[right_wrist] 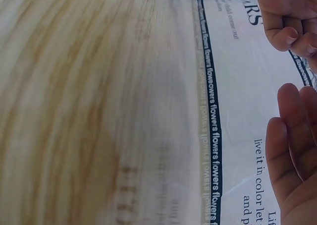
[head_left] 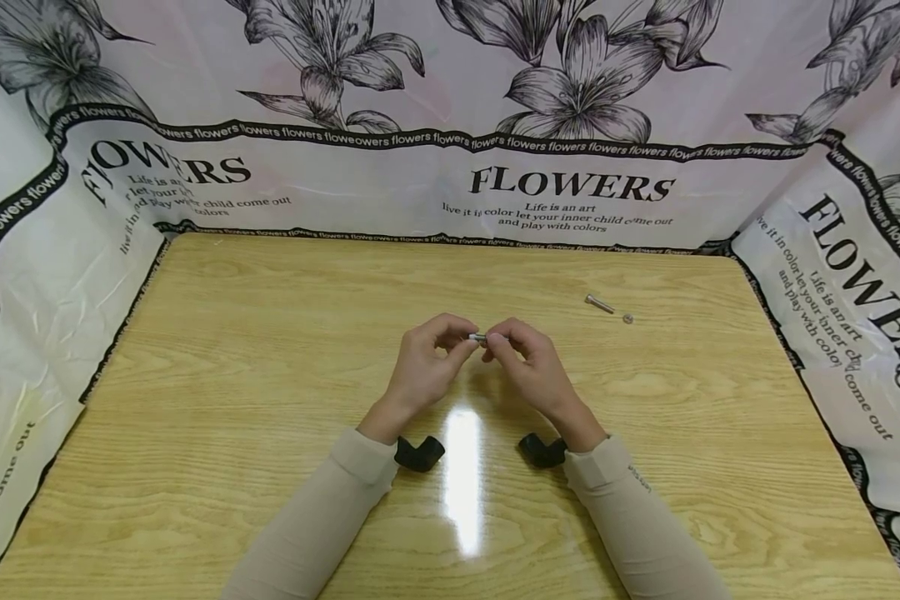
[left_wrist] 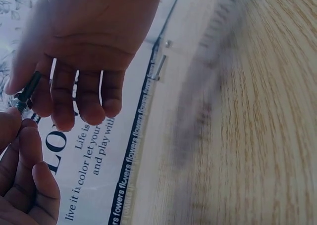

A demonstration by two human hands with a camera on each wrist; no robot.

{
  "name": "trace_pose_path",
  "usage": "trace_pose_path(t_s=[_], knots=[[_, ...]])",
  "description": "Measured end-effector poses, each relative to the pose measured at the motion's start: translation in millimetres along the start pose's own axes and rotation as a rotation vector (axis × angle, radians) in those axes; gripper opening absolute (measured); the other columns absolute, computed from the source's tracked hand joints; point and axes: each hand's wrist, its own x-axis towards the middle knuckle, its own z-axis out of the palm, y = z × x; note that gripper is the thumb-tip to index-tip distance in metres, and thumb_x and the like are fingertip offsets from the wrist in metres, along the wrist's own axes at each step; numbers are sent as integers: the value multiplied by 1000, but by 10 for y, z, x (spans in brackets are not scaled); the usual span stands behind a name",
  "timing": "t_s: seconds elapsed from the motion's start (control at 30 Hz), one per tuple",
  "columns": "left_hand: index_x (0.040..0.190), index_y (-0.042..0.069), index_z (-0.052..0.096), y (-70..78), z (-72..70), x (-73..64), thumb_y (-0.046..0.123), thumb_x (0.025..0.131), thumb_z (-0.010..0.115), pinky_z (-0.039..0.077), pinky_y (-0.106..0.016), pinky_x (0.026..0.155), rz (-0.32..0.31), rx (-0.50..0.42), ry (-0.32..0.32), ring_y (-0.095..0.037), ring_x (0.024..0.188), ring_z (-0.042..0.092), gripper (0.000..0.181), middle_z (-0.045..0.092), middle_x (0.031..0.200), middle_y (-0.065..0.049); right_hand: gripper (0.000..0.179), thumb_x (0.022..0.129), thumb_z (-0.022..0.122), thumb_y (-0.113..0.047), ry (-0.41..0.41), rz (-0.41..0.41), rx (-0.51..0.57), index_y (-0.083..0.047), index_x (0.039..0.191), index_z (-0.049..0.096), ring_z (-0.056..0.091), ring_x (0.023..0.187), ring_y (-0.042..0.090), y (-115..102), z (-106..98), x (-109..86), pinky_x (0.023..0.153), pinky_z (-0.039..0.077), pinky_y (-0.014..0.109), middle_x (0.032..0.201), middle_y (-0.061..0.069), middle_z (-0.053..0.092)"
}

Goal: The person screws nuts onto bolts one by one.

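Both hands meet near the middle of the table, working on one small metal bolt (head_left: 479, 337). My left hand (head_left: 429, 360) pinches one end of the bolt between thumb and index finger. In the left wrist view, the bolt (left_wrist: 30, 86) shows a smooth dark part and a threaded part with a small nut-like piece around it. My right hand (head_left: 528, 362) pinches at the threaded end, its fingertips covering part of it. In the right wrist view, the right hand (right_wrist: 294, 155) and left hand (right_wrist: 290, 19) show only at the right edge.
A second bolt (head_left: 600, 304) lies on the wooden table (head_left: 270, 350) at the back right, with a nut (head_left: 627, 318) beside it. Printed flower sheeting (head_left: 375, 187) walls the table at the back and sides. Black wrist devices (head_left: 420, 454) sit near both cuffs.
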Motion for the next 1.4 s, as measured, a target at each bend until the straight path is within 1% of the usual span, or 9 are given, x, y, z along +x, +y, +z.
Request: trace_pose_path(t_s=[0.13,0.27,0.4,0.57,0.73,1.0,1.17,1.27,1.4], knots=[[98,-4,66,95,1,2,-4,87,66,48,-36,63,0,3,-2,-28,73,63,11,68,93,-16,12,98,49,1,4,17,9,8,104,56,60,86,40,-6,-12,-7,83,49,41,99,18,59],[96,-8,64,287,-35,2,-8,86,65,49,-38,64,15,4,-5,-32,72,63,10,67,92,-20,19,93,55,5,8,6,33,11,111,51,61,90,33,2,-16,-5,83,49,44,105,18,57],[95,-9,64,375,-57,-3,-9,86,64,49,-38,64,30,6,-4,-33,72,63,9,66,91,-21,22,90,57,9,7,-24,42,14,111,50,61,94,30,14,-11,-3,85,48,48,106,17,57],[95,-9,64,388,-63,-4,-8,86,65,49,-38,64,30,2,-3,-33,73,64,9,67,91,-21,12,93,52,8,-2,-32,27,10,104,55,60,87,40,8,1,-1,83,50,45,100,17,58],[95,-8,64,392,-62,-8,-8,86,65,48,-32,63,19,15,-6,-32,72,64,9,67,90,-20,13,98,49,2,-1,-10,-24,9,98,59,62,82,37,2,0,-2,82,50,40,93,17,61],[95,-8,64,373,-63,-15,-9,86,65,49,-40,64,24,8,-2,-33,72,63,9,66,90,-21,20,91,56,8,-6,-38,27,11,111,52,60,93,41,22,5,-6,84,50,46,106,19,56],[95,-8,64,383,-57,-17,-8,86,65,49,-41,64,24,1,-5,-33,72,63,9,67,90,-20,10,96,50,5,-10,-26,14,7,102,58,60,86,40,15,9,-8,81,51,44,99,21,59],[95,-8,65,384,-55,-17,-6,87,65,50,-41,64,23,0,-10,-32,73,63,9,67,90,-20,14,98,47,2,-7,-13,-12,8,96,60,61,83,38,3,8,-6,80,50,46,93,25,60],[96,-7,65,374,-62,-15,-6,87,65,50,-40,65,18,12,-9,-31,73,64,9,67,91,-19,14,98,48,1,-7,18,-13,9,99,59,61,83,40,-3,-3,-6,82,50,43,96,26,59]])
